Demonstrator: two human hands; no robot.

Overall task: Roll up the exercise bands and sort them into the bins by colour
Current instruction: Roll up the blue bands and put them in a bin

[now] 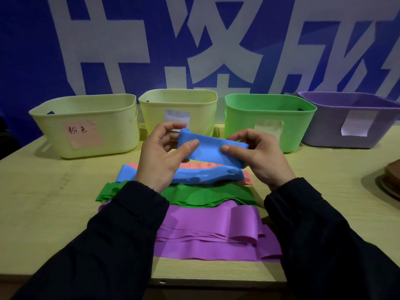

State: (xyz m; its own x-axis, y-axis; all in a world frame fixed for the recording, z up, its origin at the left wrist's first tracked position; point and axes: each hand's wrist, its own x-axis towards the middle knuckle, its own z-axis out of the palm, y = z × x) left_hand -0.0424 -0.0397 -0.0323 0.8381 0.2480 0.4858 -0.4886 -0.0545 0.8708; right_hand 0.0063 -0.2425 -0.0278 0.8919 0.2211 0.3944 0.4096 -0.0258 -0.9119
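Both hands hold the blue band (211, 151) in the air above the table (43, 202), in front of the bins: the left hand (161, 158) and the right hand (257, 156) each pinch an end of its rolled part, thumb on top and fingers curled behind. Its loose tail lies on the pile below (over the pink band (246, 179)). It looks thin, light, soft and stretchy, likely to spring open, so a grip at both roll ends seems wise

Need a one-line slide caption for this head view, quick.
Both hands, left hand and right hand, roll a blue band above stacked bands, facing four labelled bins.
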